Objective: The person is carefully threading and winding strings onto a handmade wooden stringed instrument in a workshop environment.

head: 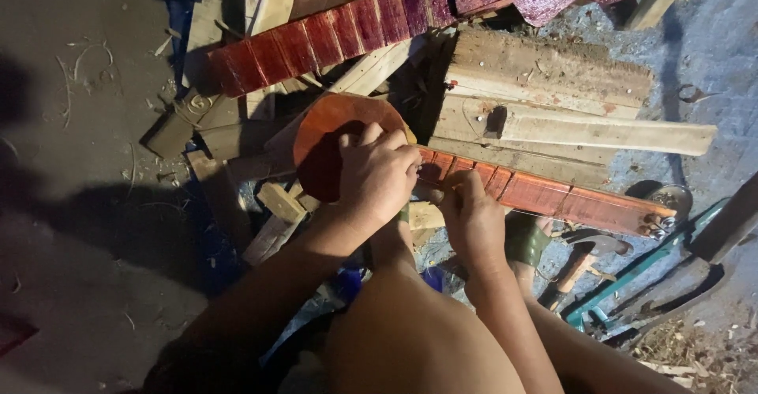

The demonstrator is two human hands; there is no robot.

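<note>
A red-stained wooden stringed instrument lies across a pile of planks, its round body point(335, 121) to the left and its fretted neck point(553, 195) running right to the tuning pegs point(655, 224). My left hand point(377, 174) rests curled over the body where it meets the neck. My right hand point(472, 216) is closed beside it on the near edge of the neck, fingertips pinched at a thin string. What the fingers hold is too small to tell. My bare knee point(410, 323) is below both hands.
A second red fretted neck point(332, 35) lies at the top. Rough planks with nails point(545, 94) sit behind the instrument. Wood offcuts point(280, 204) litter the left, with shavings on the dark floor. A green-framed tool point(639, 272) and a hatchet-like tool point(588, 252) lie at right.
</note>
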